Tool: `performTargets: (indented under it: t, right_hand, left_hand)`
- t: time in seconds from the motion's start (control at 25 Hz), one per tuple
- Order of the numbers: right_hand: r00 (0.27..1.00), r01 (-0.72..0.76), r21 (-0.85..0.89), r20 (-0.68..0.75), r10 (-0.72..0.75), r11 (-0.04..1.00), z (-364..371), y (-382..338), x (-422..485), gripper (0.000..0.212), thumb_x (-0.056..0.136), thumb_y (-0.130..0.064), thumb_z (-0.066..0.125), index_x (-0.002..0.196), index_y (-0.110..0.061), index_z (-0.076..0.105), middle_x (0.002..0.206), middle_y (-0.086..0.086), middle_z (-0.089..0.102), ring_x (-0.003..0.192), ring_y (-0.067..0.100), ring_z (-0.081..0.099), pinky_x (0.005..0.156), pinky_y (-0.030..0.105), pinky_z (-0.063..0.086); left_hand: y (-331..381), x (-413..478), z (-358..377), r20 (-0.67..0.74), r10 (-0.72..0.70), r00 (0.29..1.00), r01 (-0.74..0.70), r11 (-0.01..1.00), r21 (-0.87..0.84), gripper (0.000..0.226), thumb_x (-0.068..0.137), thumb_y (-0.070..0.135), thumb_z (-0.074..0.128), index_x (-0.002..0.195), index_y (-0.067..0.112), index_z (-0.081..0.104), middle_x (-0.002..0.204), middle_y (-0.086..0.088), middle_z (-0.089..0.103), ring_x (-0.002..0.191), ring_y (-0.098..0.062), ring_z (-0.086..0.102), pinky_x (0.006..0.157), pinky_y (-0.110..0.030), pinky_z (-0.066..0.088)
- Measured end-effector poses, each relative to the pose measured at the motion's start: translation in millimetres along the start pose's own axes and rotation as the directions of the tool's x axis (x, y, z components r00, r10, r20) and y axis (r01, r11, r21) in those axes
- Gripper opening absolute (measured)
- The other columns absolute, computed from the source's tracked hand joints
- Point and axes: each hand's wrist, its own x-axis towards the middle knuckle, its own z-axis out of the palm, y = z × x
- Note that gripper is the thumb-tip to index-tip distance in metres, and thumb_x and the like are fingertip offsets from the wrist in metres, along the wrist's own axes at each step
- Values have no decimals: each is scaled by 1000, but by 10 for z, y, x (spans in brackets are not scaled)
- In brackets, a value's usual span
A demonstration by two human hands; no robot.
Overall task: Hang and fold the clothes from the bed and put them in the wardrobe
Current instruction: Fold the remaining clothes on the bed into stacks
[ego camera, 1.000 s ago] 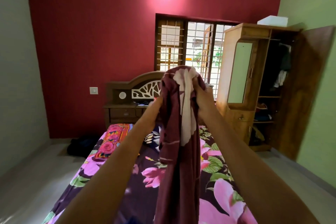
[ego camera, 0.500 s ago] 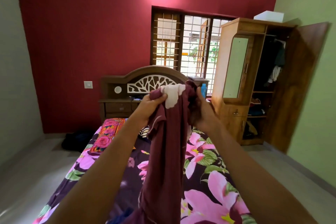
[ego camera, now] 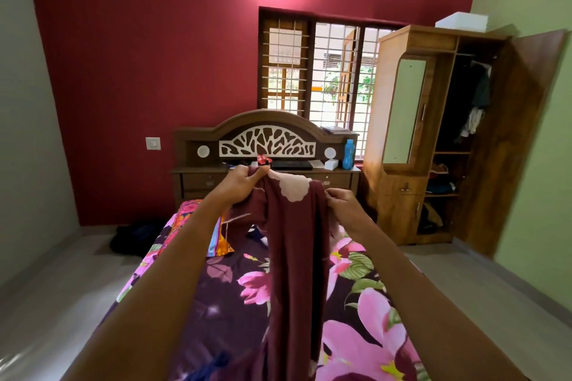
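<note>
On the floor off the left edge of the bed (ego camera: 366, 315) I see a dark bag (ego camera: 136, 237) lying close to the red wall. A bright patterned pillow (ego camera: 189, 213) sits at the bed's left head corner, partly behind my left arm. My left hand (ego camera: 242, 183) is raised over the head end of the bed, fingers curled round the top left corner of the maroon garment (ego camera: 294, 260). The garment has a pale blotch near its top and hangs in a long narrow fall above the floral sheet, its lower end dropping out of view at the foot edge; I cannot tell whether it touches the sheet there. My right hand (ego camera: 344, 206) pinches the garment's top right edge, a little lower than the left, with the cloth stretched between the two hands. Behind them the carved headboard (ego camera: 266, 143) carries a blue bottle (ego camera: 348, 154) at its right end. Past the bed's right head corner stands the wardrobe (ego camera: 399, 195), its door (ego camera: 523, 139) swung open, clothes (ego camera: 476, 102) hanging inside and a white box (ego camera: 461, 22) on top
</note>
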Motion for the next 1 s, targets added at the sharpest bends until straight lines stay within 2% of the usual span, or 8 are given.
performTargets:
  t: [0.08, 0.16, 0.28, 0.44, 0.56, 0.68, 0.88, 1.0]
  right_hand:
    - [1000, 7, -124, -8, -8, 992, -24, 43, 19, 31, 99, -15, 46, 95, 10, 64, 79, 18, 59, 78, 23, 52, 69, 31, 43]
    - [999, -44, -39, 29, 45, 998, -2, 54, -22, 30, 100, -15, 43, 96, 7, 64, 81, 11, 62, 75, 19, 57, 65, 26, 48]
    - [990, -139, 311, 79, 120, 940, 33, -17, -71, 27, 101, -15, 42, 94, -4, 65, 77, 6, 65, 65, 10, 61, 59, 20, 53]
    - [991, -118, 485, 3, 134, 867, 5, -175, 10, 23, 99, -18, 47, 99, -3, 65, 77, 5, 66, 70, 14, 62, 58, 23, 53]
    - [991, -91, 568, -28, 130, 818, -23, -211, 40, 23, 99, -14, 45, 92, -5, 64, 81, 7, 66, 75, 17, 64, 63, 26, 56]
    - [988, -42, 699, -78, 134, 714, -30, -229, 80, 20, 99, -10, 45, 89, -4, 61, 82, 8, 64, 75, 18, 63, 73, 28, 55]
    - [985, 33, 842, -117, 124, 538, -37, -307, 149, 16, 98, -3, 42, 91, -2, 57, 84, 10, 61, 76, 18, 61, 69, 27, 56]
    - [982, 55, 884, -133, 137, 464, -110, -319, 237, 19, 98, -2, 37, 92, -4, 56, 81, 9, 56, 71, 18, 56, 64, 28, 54]
  left_hand:
    - [-60, 16, 10, -44, -38, 998, 39, 999, 10, 38, 93, 39, 51, 95, 4, 65, 65, -2, 54, 59, -13, 50, 53, -22, 38]
    - [-82, 24, 27, -35, -157, 987, 147, 968, -205, 37, 91, 40, 55, 103, 6, 64, 84, -8, 64, 76, -17, 58, 65, -24, 47]
    - [-110, -93, 120, 161, -319, 934, 344, 673, -655, 39, 93, 43, 51, 100, 7, 65, 84, -11, 70, 73, -21, 66, 64, -30, 54]
    - [-316, -321, 336, 356, -381, 853, 504, 423, -753, 75, 89, 65, 32, 81, 0, 67, 83, -18, 70, 76, -28, 65, 68, -31, 48]
    - [-568, -501, 556, 444, -498, 745, 662, 466, -588, 86, 83, 76, 21, 71, 1, 63, 66, -14, 65, 60, -24, 62, 60, -27, 46]
    - [-766, -572, 709, 497, -547, 673, 738, 539, -405, 99, 79, 81, 21, 121, -4, 52, 113, -25, 60, 104, -38, 57, 91, -45, 40]
    - [-614, -650, 865, 526, -407, 747, 620, 713, -327, 82, 83, 70, 36, 119, 0, 58, 116, -12, 63, 109, -24, 57, 97, -36, 39]
    - [-640, -661, 936, 510, -375, 774, 554, 791, -260, 46, 88, 23, 59, 124, -4, 54, 90, -5, 70, 81, -15, 65, 75, -27, 51]
